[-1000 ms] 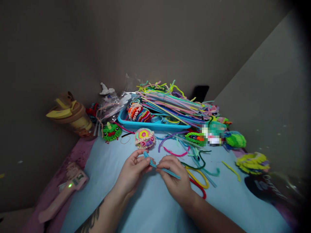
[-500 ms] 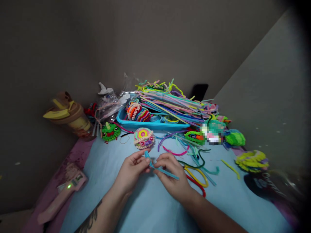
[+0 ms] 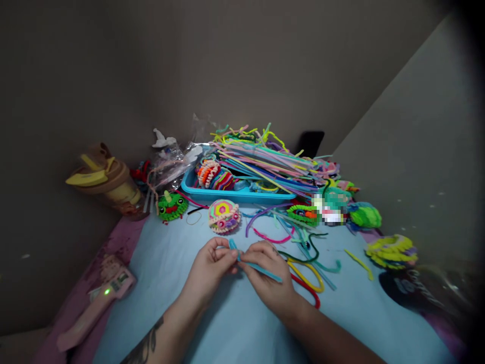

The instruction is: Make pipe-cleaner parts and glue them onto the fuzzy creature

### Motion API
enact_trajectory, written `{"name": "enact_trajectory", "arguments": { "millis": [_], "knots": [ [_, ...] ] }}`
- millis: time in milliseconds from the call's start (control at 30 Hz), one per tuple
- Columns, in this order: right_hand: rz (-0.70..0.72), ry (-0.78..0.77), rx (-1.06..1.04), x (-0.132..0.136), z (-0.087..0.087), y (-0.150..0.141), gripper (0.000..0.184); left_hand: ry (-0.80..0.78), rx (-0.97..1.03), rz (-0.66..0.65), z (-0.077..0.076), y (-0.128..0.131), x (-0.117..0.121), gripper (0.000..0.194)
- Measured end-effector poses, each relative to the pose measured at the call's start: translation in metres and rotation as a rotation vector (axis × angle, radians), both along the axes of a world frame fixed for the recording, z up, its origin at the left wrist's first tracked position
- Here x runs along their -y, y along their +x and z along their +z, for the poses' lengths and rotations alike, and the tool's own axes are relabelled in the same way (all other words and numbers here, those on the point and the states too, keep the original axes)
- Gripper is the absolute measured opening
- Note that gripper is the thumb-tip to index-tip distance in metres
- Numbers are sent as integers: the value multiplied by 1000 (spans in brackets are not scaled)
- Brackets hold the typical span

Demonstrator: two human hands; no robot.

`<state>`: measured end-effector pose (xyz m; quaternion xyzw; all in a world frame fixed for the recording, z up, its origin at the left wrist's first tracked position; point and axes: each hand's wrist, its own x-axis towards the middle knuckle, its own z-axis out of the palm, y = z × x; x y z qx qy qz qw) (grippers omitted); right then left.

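Between my two hands is a light blue pipe cleaner, bent near its upper end. My left hand pinches it by that bent end with thumb and fingers. My right hand grips it close beside, and its long tail sticks out to the lower right under the fingers. Just beyond the fingertips sits a round pipe-cleaner figure with a yellow and pink flower top. A green pipe-cleaner frog lies farther left.
A blue tray heaped with colourful pipe cleaners stands at the back. Yellow and red loops lie right of my hands. At the left edge is a pink glue gun with a green light; a bottle lies at right.
My hands have drawn slightly closer together around the pipe cleaner. Its bent end now stands more upright and shows less. Everything else lies as before.
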<state>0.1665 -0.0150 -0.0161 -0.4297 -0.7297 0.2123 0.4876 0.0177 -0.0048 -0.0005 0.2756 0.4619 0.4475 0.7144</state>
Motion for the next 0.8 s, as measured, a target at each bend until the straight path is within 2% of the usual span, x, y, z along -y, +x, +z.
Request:
{"name": "enact_trajectory", "arguments": {
  "millis": [200,367,567,800],
  "knots": [
    [-20,-42,-10,-1,0,0,14,18,-10,8,1,3,2,46],
    [-29,3,-1,0,1,0,11,-20,14,64,5,3,3,45],
    [-4,56,-8,2,1,2,15,-61,94,41,7,-1,2,45],
    [-1,38,-35,1,4,4,15,-24,22,-34,11,-6,-2,40]
  ]
}}
